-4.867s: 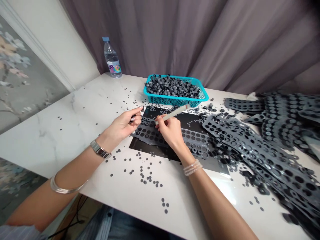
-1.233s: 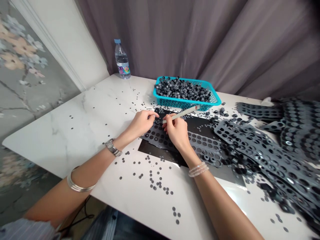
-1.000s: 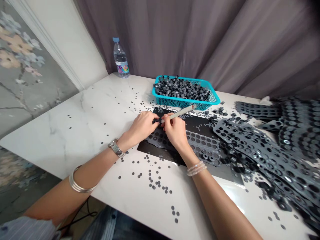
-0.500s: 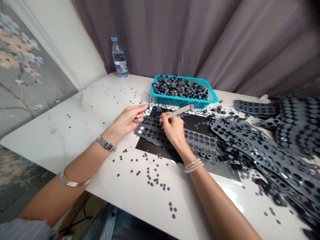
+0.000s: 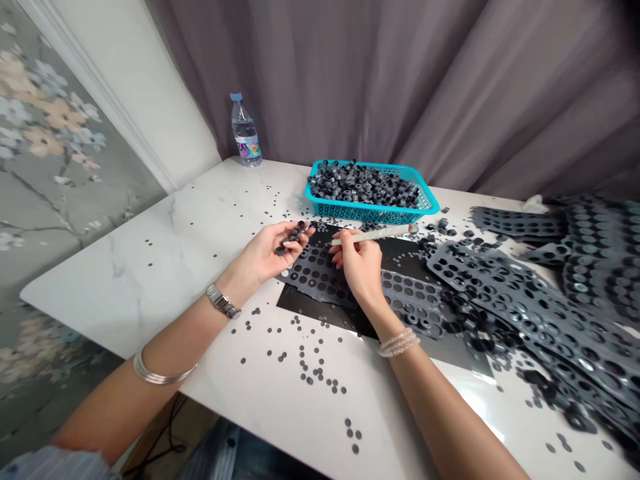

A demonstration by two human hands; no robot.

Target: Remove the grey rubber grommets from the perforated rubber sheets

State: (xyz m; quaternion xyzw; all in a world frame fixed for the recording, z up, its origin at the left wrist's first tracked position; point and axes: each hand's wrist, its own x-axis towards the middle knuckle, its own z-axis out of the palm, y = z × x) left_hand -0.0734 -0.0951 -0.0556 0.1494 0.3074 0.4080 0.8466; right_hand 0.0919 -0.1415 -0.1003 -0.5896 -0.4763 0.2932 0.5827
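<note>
My left hand [image 5: 274,252] is turned partly palm up at the far-left end of a dark grey rubber sheet [image 5: 315,275] with rows of round cells. Its fingers are curled round several small black rubber rings [image 5: 294,238]. My right hand [image 5: 361,267] is closed round a white pen-like stick [image 5: 387,233], whose thick end with a reddish mark points right. The stick's tip is at my fingertips, above the sheet; I cannot tell whether it touches anything. Beneath the sheet lies a flat black mat [image 5: 320,308].
A turquoise basket [image 5: 370,212] full of black rings stands behind my hands. Perforated rubber sheets [image 5: 540,307] and loose pieces are piled at the right. Small black discs [image 5: 310,380] are scattered over the white table [image 5: 200,220]. A water bottle [image 5: 246,137] stands at the back left.
My left hand has turned palm upward, so the black rings in it now show. My right hand and the stick have shifted slightly right, the stick now lying flatter. The whole view has shifted a little.
</note>
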